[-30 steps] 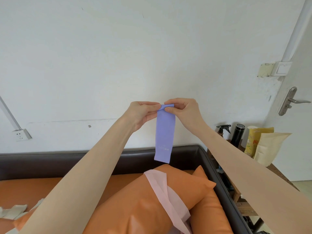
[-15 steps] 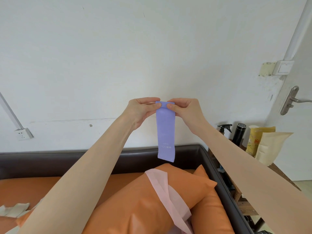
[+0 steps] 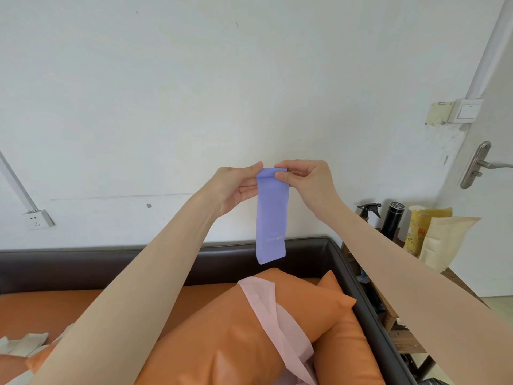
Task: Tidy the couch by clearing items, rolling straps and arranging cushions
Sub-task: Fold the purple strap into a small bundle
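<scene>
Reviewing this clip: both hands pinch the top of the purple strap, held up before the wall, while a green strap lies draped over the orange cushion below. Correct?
Not quite. The head view shows the strap draped over the orange leather cushion is pale pink, not green. The rest holds: left hand and right hand pinch the top of the purple elastic strap before the wall.

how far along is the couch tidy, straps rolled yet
Early. In hand: both hands, left hand and right hand, pinch the purple strap, only its top turned over. Left: pink strap draped unrolled over the orange cushion; pale items still on the seat.
</scene>
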